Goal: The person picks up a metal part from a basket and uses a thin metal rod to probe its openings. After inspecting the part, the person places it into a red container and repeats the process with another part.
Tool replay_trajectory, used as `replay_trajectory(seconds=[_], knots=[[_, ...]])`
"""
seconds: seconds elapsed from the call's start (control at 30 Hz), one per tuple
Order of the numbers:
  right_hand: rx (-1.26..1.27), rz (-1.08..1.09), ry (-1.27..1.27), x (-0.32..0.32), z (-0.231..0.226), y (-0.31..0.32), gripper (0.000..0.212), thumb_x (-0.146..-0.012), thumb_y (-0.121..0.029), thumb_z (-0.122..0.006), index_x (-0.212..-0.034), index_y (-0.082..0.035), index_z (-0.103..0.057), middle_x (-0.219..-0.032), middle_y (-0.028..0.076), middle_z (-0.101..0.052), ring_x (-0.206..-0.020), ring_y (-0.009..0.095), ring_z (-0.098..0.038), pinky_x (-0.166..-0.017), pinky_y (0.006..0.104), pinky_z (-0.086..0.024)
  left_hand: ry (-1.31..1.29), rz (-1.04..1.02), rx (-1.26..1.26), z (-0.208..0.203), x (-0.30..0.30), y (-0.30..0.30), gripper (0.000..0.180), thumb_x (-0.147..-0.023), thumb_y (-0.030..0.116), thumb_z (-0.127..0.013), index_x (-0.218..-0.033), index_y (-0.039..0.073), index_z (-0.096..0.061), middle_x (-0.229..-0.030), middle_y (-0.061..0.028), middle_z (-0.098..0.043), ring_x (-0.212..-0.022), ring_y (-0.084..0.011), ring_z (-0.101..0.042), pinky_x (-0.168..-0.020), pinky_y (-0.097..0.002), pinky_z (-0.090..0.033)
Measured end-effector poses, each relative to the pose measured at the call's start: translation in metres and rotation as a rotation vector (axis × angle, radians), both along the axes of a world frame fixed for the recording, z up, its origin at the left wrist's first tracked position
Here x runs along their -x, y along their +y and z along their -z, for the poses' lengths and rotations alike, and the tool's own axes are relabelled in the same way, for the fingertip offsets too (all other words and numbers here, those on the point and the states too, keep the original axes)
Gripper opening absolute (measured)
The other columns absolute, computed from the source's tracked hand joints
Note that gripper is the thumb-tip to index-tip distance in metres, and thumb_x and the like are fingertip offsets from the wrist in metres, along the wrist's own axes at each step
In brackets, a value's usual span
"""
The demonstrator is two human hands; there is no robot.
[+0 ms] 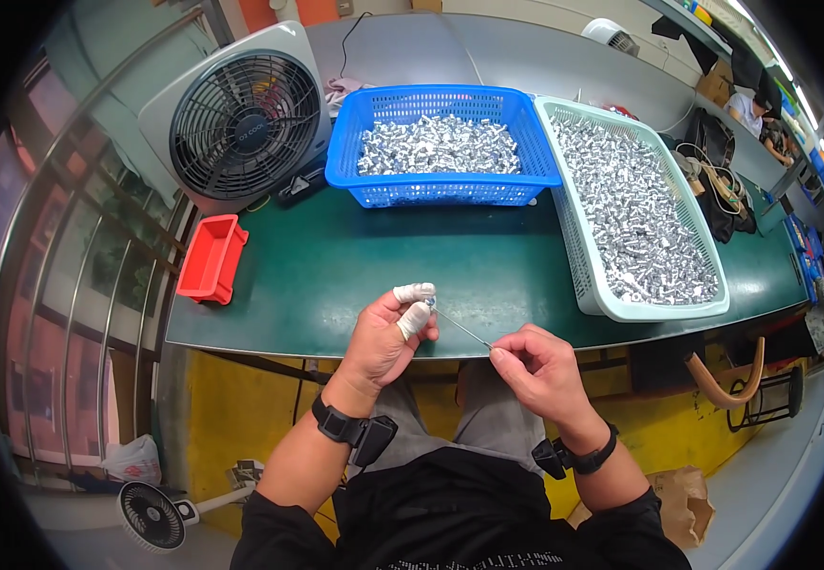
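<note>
My left hand (395,328), its thumb and a finger wrapped in white covers, pinches a small silver metal part (430,301) above the front edge of the green table. A thin metal rod (462,328) runs from that part to my right hand (536,369), whose thumb and forefinger grip its lower right end. The rod's far tip meets the part; whether it goes inside I cannot tell. Beyond my hands, a blue perforated basket (450,194) holds many similar silver parts. To the right a pale green basket (578,256) is heaped with more of them.
A red bin (227,269) sits at the table's left. Behind it stands a large box fan (250,128). Black bags and cables (721,190) lie at the far right. Below are a smaller fan (153,518), a curved wooden chair part (730,385) and a paper bag (683,503).
</note>
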State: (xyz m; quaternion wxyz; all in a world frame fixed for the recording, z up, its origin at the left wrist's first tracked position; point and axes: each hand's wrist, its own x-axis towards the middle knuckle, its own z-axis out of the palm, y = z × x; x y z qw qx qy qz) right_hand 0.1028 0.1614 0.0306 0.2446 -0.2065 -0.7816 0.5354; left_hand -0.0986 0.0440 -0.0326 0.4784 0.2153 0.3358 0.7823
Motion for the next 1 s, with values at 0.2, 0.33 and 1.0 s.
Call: replay_trajectory(seconds=[0.2,0.33,1.0], knots=[[0.021,0.004,-0.003,-0.001,0.001,0.001,0.006,-0.088,-0.005,-0.067,-0.087,0.001,-0.069,-0.077,0.0,-0.056,-0.065,0.004,-0.049,-0.057,0.0199,-0.038,-0.011,0.026,0.022,-0.002,0.0,0.002,0.022,-0.092,0.008,-0.066,-0.114,0.003,-0.064,-0.101,-0.005,-0.063,-0.085,-0.0159,-0.059,-0.074,-0.0304,-0.051],[-0.029,0.0,-0.01,0.003,-0.003,-0.001,0.004,-0.086,-0.003,-0.068,-0.085,0.001,-0.068,-0.076,0.001,-0.056,-0.063,0.006,-0.049,-0.054,0.0212,-0.038,0.024,0.034,0.095,-0.008,0.002,-0.002,0.02,-0.091,0.005,-0.065,-0.112,0.003,-0.064,-0.096,-0.0058,-0.062,-0.082,-0.016,-0.059,-0.073,-0.0294,-0.05],[0.448,-0.06,-0.061,0.011,0.006,0.018,0.013,-0.08,0.008,-0.069,-0.088,0.001,-0.063,-0.073,0.01,-0.052,-0.059,0.018,-0.051,-0.049,0.0298,-0.039,-0.089,0.111,0.12,-0.033,-0.015,0.01,0.01,-0.09,0.008,-0.068,-0.088,0.007,-0.059,-0.076,-0.0022,-0.057,-0.066,-0.0128,-0.053,-0.059,-0.0275,-0.045]])
